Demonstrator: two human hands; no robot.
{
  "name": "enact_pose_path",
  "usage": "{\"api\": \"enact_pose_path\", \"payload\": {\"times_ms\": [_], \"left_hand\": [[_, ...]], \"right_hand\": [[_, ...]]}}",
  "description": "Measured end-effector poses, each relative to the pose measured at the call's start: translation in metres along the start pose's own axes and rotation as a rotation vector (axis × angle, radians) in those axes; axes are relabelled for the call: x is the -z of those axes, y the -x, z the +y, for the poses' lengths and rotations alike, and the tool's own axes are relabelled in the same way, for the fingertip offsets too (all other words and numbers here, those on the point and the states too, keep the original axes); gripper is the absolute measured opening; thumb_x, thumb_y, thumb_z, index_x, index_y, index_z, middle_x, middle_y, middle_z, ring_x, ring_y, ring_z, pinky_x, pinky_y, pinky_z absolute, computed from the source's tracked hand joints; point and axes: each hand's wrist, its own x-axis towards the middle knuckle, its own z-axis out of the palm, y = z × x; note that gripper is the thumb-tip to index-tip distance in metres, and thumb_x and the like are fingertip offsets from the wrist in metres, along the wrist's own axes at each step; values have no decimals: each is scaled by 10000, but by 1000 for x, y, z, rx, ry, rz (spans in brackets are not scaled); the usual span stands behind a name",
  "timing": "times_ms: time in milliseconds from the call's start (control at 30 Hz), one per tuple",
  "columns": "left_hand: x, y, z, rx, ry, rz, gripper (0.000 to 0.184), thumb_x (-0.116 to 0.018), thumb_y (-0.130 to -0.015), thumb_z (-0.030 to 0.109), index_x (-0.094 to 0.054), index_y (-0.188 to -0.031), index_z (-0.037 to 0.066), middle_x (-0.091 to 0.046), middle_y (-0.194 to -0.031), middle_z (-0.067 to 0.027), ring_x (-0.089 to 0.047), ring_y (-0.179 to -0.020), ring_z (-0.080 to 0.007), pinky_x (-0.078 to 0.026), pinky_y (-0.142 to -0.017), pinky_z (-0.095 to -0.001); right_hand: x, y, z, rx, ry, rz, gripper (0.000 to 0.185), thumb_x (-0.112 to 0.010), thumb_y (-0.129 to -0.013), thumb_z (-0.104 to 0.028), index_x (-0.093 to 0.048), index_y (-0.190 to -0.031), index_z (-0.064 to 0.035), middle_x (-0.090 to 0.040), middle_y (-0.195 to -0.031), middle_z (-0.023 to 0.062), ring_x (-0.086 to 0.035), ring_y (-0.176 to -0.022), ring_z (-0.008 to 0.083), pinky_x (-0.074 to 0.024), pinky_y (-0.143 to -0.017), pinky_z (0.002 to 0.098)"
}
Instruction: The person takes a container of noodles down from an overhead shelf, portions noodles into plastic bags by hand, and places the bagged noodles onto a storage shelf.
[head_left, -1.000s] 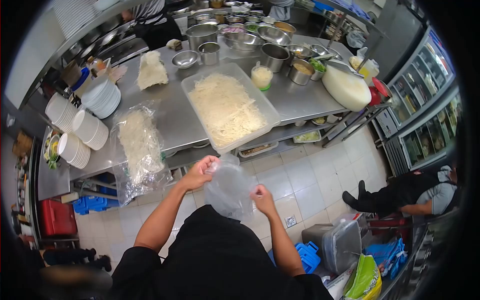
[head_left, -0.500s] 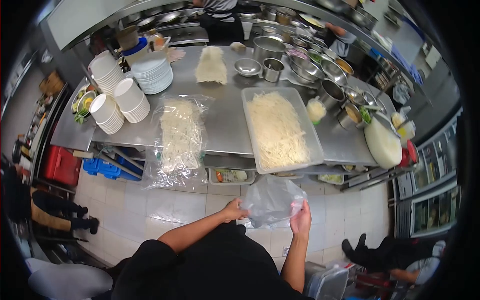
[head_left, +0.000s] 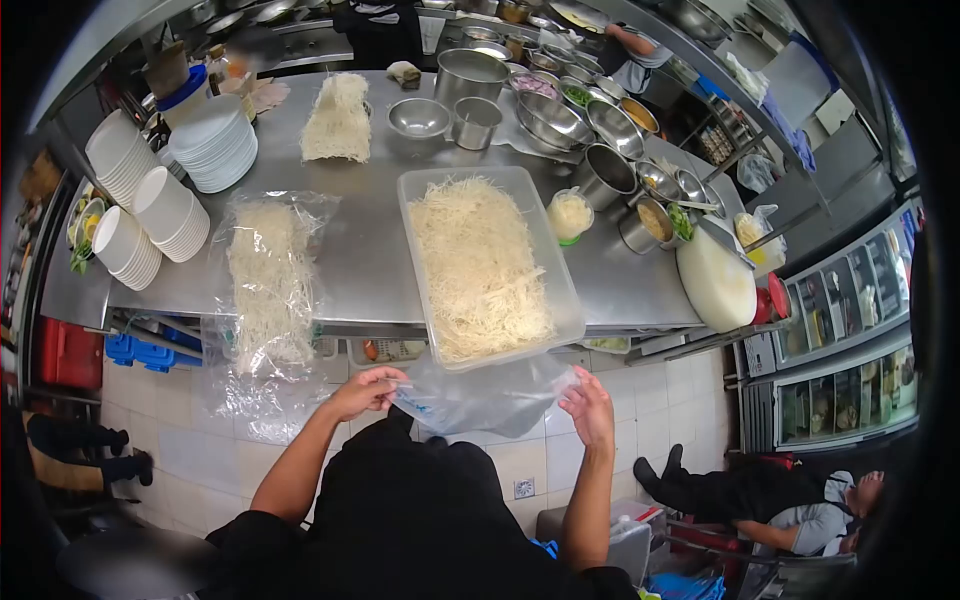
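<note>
My left hand (head_left: 365, 393) pinches the left edge of a clear plastic bag (head_left: 480, 400), and my right hand (head_left: 588, 405) grips its right edge. Stretched wide between them, the bag hangs just below the front end of a translucent tub (head_left: 412, 240). Pale thin noodles (head_left: 480, 265) fill that tub, which lies at the table's front edge. To the left, a clear bag of noodles (head_left: 270, 290) droops over the same edge. A further slab of dry noodles (head_left: 338, 118) lies farther back on the steel.
Stacked white bowls (head_left: 170, 215) and plates (head_left: 214, 143) stand at the left of the steel table (head_left: 365, 270). Metal pots (head_left: 470, 80) and bowls crowd its back right, near a large white container (head_left: 715, 275). One person (head_left: 760, 505) is at the lower right; others are behind the table and at left.
My hands have moved apart and the bag between them is now spread wider, close to the tub. The view has shifted, so the table's things appear farther left.
</note>
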Motion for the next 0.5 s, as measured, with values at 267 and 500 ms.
{"api": "enact_pose_path", "payload": {"times_ms": [267,500], "left_hand": [[-55,28,33,-337,-310,299,318,-741,-776,51,-615,-1067,42,-573,-993,0,-527,-812,-44,-432,-709,-173],[-98,7,39,-859,-542,569,84,-680,-845,102,-624,-892,61,-533,-890,9,-460,-685,-57,-391,-608,-184]], "right_hand": [[40,-56,-55,-9,585,-159,340,-639,-821,-68,-589,-1144,23,-606,-1130,111,-586,-951,148,-464,-772,261],[18,-112,-76,275,109,-413,196,-615,-872,-105,-604,-1042,-8,-589,-1052,66,-554,-944,152,-442,-841,294]]}}
